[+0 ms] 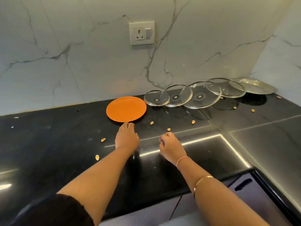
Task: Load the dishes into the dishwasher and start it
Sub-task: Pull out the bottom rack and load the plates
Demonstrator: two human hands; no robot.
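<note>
An orange plate (126, 108) lies flat on the black countertop (48, 141) near the marble wall. My left hand (126, 136) reaches forward, fingertips at the plate's near rim, holding nothing. My right hand (171, 146) hovers over the counter to the right with fingers curled loosely; whether it holds something small I cannot tell. Several glass lids (199, 97) lie overlapping in a row right of the plate, ending at a steel plate (257, 86) in the corner.
Small yellowish shells or peels (103, 139) are scattered over the counter. A wall socket (141, 32) sits above the plate. Cabinet fronts with a handle slot (243, 184) lie below the counter's front edge at lower right.
</note>
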